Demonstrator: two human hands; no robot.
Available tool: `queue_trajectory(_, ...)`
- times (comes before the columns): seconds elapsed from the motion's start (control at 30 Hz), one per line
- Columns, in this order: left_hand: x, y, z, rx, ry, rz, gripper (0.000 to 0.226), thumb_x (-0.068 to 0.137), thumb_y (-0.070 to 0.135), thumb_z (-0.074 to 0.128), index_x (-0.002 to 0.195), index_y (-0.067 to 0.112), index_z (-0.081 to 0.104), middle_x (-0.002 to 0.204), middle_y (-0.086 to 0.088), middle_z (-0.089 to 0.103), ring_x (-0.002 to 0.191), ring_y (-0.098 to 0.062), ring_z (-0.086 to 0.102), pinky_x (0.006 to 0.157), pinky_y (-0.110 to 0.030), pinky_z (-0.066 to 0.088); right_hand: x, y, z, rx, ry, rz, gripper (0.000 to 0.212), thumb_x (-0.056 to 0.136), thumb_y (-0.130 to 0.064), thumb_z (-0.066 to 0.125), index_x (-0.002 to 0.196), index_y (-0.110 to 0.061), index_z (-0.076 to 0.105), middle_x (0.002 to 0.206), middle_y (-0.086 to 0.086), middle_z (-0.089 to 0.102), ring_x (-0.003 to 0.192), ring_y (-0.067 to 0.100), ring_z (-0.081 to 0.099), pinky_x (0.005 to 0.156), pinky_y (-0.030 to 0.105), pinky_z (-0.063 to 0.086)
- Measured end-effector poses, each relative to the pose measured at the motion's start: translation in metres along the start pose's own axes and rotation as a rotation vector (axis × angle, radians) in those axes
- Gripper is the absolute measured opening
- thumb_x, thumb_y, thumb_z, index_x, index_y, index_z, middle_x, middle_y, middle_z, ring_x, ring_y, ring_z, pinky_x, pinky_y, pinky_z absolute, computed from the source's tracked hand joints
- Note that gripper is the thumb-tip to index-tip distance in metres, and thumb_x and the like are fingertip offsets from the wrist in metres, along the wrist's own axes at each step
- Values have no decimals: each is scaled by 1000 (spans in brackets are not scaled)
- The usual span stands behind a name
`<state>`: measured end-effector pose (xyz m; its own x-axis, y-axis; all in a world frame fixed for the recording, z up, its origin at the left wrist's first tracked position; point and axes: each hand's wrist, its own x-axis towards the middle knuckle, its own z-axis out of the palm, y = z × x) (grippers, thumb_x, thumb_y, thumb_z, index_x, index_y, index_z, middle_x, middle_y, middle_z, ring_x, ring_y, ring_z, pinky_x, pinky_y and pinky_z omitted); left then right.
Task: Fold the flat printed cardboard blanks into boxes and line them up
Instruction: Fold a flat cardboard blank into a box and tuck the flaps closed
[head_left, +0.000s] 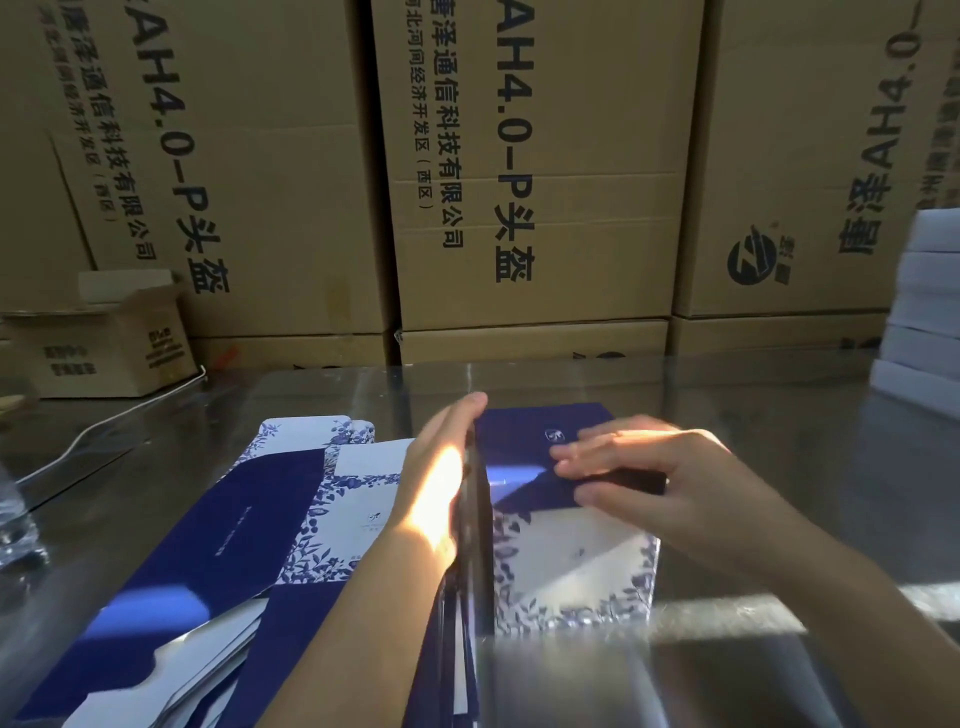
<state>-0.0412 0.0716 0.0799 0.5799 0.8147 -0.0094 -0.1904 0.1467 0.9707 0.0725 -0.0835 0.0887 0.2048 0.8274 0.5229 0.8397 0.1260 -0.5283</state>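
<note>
A blue and white printed cardboard blank (569, 561) lies on the shiny table (779, 467) in front of me, its left panel (475, 551) raised upright. My left hand (441, 467) is flat against the outer side of that raised panel, fingers straight. My right hand (639, 467) presses down on the dark blue far section of the blank, fingers curled over a small flap. A loose pile of flat blanks (249, 545) with the same blue floral print spreads to the left.
Large brown cartons (519, 171) form a wall behind the table. A small open carton (104, 348) stands at the back left. White boxes (924, 306) are stacked at the right edge. Crinkled clear plastic (15, 519) lies at the far left.
</note>
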Motion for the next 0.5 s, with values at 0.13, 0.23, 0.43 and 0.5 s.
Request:
queue_trajectory(0.13,-3,2,-3,39,-106,372,22,77,26,65,99,28,68,113,16,61,92,16,57,76,-4,42,5,16,15,-34,170,65,30,83,-21,71,94,-49,67,104,-41,60,115,-13,47,98,2,27)
queue_trajectory(0.23,-5,-4,-5,131,-278,491,19,77,10,70,92,21,73,93,10,73,85,4,65,70,-6,46,6,22,20,3,284,69,28,79,-20,75,91,-45,69,103,-38,62,110,-12,52,96,4,32)
queue_trajectory(0.43,0,-11,-8,516,-301,716,31,67,12,83,83,35,71,92,19,69,92,5,62,80,-6,43,7,25,22,56,329,71,28,74,-17,80,89,-39,71,97,-32,66,104,-12,57,91,3,36)
queue_trajectory(0.5,2,-12,-8,541,-286,745,31,67,13,83,83,37,70,92,21,69,94,5,61,84,-6,41,7,25,23,42,345,56,28,74,-15,79,88,-38,71,95,-30,67,103,-11,57,92,5,36)
